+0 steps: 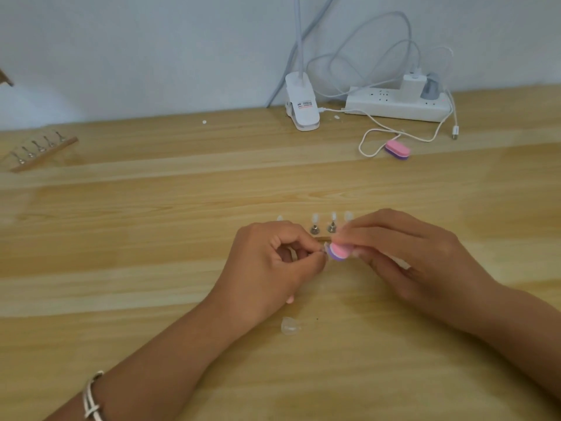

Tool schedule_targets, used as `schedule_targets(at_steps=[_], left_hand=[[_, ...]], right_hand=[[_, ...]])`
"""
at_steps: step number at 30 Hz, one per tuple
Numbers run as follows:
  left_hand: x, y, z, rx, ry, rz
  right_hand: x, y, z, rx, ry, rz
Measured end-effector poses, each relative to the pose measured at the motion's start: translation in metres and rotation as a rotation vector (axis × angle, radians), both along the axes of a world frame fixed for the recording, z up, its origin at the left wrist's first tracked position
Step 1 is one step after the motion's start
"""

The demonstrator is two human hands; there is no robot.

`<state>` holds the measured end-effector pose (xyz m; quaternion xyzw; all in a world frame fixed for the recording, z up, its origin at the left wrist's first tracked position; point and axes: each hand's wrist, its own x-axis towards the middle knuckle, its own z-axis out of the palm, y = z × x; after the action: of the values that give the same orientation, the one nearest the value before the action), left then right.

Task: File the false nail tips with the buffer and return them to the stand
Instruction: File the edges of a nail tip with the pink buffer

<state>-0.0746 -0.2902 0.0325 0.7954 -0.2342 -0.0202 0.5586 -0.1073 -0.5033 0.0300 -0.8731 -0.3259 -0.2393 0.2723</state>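
Thin white bracelet (89, 398) (double band) on left wrist; forearms bare.

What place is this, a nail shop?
Probably a home desk for nail practice, not clearly a shop: a wooden table, a power strip and clip lamp by the wall, a nail-tip stand, and a pink buffer in the right hand against a tip the left hand pinches.

Soft, even daylight, bright throughout. It seems to come from about 9 o'clock, where pale glare bands streak the worktop (91, 183). Shadows are faint and soft-edged. The right hand (409, 253) and buffer (339, 251) smear with motion blur. The wide lens bends the worktop's far edge toward 3 and 9 o'clock.
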Motion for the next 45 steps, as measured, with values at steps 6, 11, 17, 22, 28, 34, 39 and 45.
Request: schedule_targets(at_steps=[6, 11, 17, 22, 28, 34, 39, 45], left_hand=[[-0.0023, -0.0007, 0.0013, -0.035, 0.028, 0.021], [-0.0019, -0.0013, 0.0012, -0.028, -0.005, 0.035], [-0.0024, -0.0018, 0.0012, -0.017, -0.028, 0.017], [-0.0031, -0.0019, 0.0021, -0.012, -0.042, 0.021], [-0.0006, -0.0004, 0.0007, -0.079, 0.044, 0.008], [0.0024, 0.0, -0.0016, -0.091, 0.088, -0.015], [0.0014, -0.0004, -0.0003, -0.094, 0.099, -0.015], [0.002, -0.001, 0.0007, -0.128, 0.143, -0.01]], right_hand=[[-0.0042, 0.007, -0.0025, -0.021, -0.048, 0.033], [-0.0031, 0.0035, 0.0011, 0.003, -0.042, 0.0], [-0.0032, 0.0021, 0.0041, 0.003, -0.035, -0.001], [-0.0046, 0.0071, 0.0006, -0.005, -0.055, 0.03], [-0.0043, 0.0069, -0.0014, 0.015, -0.067, -0.001], [-0.0031, 0.0031, 0.0027, 0.015, -0.066, -0.018], [-0.0038, 0.0023, 0.002, -0.021, -0.085, 0.001], [-0.0044, 0.0028, 0.001, -0.032, -0.105, 0.013]])
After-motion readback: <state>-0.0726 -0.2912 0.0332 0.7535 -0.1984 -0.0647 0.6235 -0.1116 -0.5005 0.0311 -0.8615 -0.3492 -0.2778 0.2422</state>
